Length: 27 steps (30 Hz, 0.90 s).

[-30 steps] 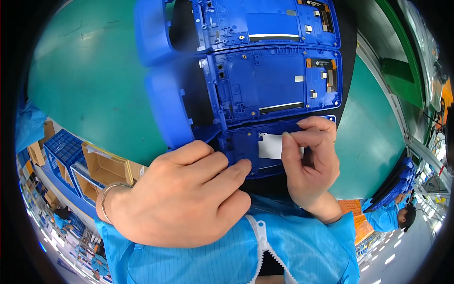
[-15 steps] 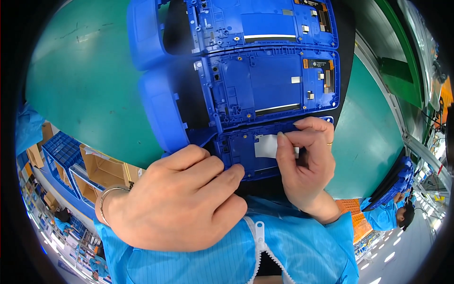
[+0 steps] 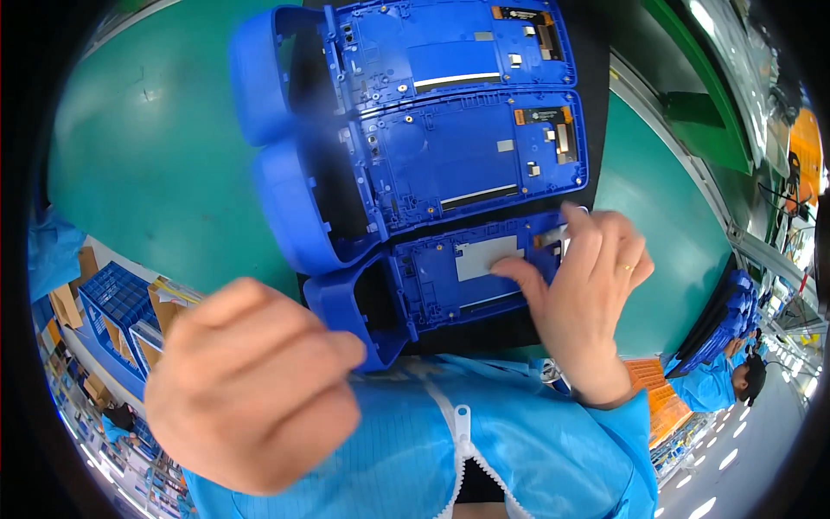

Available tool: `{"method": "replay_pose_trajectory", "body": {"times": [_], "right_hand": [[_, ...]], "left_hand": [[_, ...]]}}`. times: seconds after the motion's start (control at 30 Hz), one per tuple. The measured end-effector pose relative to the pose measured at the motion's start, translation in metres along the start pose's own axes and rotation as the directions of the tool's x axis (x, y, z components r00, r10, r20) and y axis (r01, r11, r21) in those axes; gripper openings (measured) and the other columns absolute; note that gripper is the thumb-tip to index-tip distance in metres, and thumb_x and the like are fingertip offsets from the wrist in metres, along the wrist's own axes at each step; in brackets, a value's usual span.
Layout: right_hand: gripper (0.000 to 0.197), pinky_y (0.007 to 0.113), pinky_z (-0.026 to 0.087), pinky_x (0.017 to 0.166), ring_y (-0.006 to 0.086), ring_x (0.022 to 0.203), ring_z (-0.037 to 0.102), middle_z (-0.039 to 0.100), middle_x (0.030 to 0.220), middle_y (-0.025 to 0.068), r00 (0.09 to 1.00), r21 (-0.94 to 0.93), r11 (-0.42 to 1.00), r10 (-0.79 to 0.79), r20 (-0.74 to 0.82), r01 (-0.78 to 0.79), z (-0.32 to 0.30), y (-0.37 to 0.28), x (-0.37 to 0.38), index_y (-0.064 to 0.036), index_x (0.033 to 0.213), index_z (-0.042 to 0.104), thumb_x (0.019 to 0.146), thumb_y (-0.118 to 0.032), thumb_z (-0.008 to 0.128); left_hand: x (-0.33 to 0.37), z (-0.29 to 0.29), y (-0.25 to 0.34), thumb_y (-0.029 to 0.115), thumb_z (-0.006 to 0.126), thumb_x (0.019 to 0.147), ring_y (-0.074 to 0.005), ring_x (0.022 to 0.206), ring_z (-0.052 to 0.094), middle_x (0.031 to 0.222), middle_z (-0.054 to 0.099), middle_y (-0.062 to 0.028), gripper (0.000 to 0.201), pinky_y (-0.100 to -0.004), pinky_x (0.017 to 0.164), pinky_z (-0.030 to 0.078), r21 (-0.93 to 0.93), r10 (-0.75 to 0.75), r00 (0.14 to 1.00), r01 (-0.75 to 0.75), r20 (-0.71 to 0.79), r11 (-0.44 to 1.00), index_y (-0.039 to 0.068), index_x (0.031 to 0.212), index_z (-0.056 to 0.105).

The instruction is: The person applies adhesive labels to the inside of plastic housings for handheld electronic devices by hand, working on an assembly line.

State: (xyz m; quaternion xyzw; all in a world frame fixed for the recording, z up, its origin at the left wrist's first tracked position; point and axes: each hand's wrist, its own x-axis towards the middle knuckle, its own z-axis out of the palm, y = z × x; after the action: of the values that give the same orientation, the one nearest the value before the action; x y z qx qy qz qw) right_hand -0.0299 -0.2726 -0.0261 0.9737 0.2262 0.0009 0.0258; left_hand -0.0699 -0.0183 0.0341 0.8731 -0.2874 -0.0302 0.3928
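Observation:
The nearest blue plastic housing [image 3: 432,294] lies face up on the black mat, with a hollow curved blue end piece [image 3: 333,303] on its left. A thin silver-white rectangular sheet [image 3: 474,259] lies flat inside it. My right hand [image 3: 588,290] is open over the housing's right end. Its thumb touches the sheet's right part, and its fingers reach over the far right corner, hiding most of that end. My left hand [image 3: 251,389], blurred, is raised left of the housing with its fingers curled in. What it holds, if anything, is hidden.
Two more blue housings, a middle one [image 3: 450,156] and a far one [image 3: 454,56], lie beyond on the black mat [image 3: 596,60]. The green table [image 3: 164,156] extends around. A metal frame edge [image 3: 666,125] runs along the right. Crates [image 3: 112,294] stand at left; a co-worker [image 3: 713,385] is at right.
My left hand has moved from the housing toward the lower left. My right hand has let go of its pinch on the sheet and spread rightward. The housings appear shifted left in view.

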Motion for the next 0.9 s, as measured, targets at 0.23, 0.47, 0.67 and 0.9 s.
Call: {"method": "replay_pose_trajectory", "body": {"times": [0.23, 0.47, 0.67, 0.9], "right_hand": [[0.081, 0.039, 0.047, 0.084, 0.0352, 0.096, 0.059, 0.059, 0.107, 0.0185, 0.905, 0.778, 0.566, -0.426, -0.008, 0.273, -0.093, -0.001, 0.016, 0.0042, 0.125, 0.049, 0.057, -0.027, 0.08], [0.059, 0.03, 0.049, 0.061, 0.023, 0.068, 0.062, 0.063, 0.076, 0.0097, 0.892, 0.789, 0.489, -0.422, -0.161, 0.373, -0.061, -0.01, 0.012, 0.0037, 0.118, 0.054, 0.065, -0.01, 0.077], [0.044, 0.029, 0.048, 0.059, 0.0199, 0.067, 0.061, 0.064, 0.08, 0.01, 0.84, 0.762, 0.369, -0.342, -0.421, 0.532, -0.058, -0.026, 0.016, 0.0028, 0.107, 0.062, 0.068, -0.009, 0.076], [0.041, 0.03, 0.044, 0.064, 0.0204, 0.072, 0.057, 0.061, 0.083, 0.0069, 0.854, 0.811, 0.318, -0.359, -0.376, 0.491, -0.056, -0.028, 0.025, -0.0054, 0.103, 0.067, 0.064, -0.01, 0.077]], "left_hand": [[0.027, 0.002, 0.02, 0.008, 0.068, 0.053, -0.0258, 0.05, 0.052, 0.066, 0.053, -0.0105, 0.018, -0.0341, 0.042, 0.037, 0.037, -0.062, 0.998, 0.062, -0.002, 0.997, 0.0, 0.064, 0.055], [0.032, -0.021, 0.011, -0.004, 0.062, 0.075, -0.0121, 0.057, 0.055, 0.07, 0.061, -0.0084, 0.004, -0.0258, 0.05, 0.041, -0.441, -0.39, 0.898, 0.441, 0.206, 0.782, -0.004, 0.078, 0.064], [0.024, -0.015, -0.007, -0.003, 0.063, 0.08, -0.0106, 0.059, 0.058, 0.075, 0.064, -0.0086, 0.009, -0.0193, 0.052, 0.046, -0.755, -0.326, 0.797, 0.594, 0.508, 0.277, -0.008, 0.087, 0.066], [0.019, -0.006, -0.017, 0.006, 0.065, 0.083, -0.012, 0.059, 0.063, 0.072, 0.065, -0.0083, 0.013, -0.022, 0.055, 0.053, -0.791, -0.284, 0.755, 0.612, 0.59, -0.016, -0.004, 0.09, 0.067]]}}
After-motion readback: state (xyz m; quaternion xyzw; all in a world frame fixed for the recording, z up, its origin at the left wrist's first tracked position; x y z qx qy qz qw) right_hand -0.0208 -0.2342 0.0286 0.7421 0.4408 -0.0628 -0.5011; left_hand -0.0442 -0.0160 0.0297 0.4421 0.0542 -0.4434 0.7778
